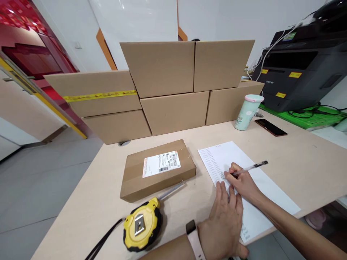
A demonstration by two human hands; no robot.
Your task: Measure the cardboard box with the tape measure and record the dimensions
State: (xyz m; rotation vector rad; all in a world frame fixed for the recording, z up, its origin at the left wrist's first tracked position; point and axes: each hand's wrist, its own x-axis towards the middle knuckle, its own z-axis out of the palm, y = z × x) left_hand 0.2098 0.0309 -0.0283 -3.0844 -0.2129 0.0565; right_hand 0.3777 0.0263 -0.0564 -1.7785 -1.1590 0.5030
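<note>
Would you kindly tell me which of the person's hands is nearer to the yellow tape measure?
The left hand: it rests on the paper, to the right of the tape measure. The right hand, holding the pen, is farther right.

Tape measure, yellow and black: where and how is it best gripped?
By the case of the tape measure, I'd say, coming from above and closing on its opposite black edges: it lies with its clip facing up, so the rounded rim looks exposed. The blade runs out toward the carton and the strap trails off leftward; avoid both.
</note>
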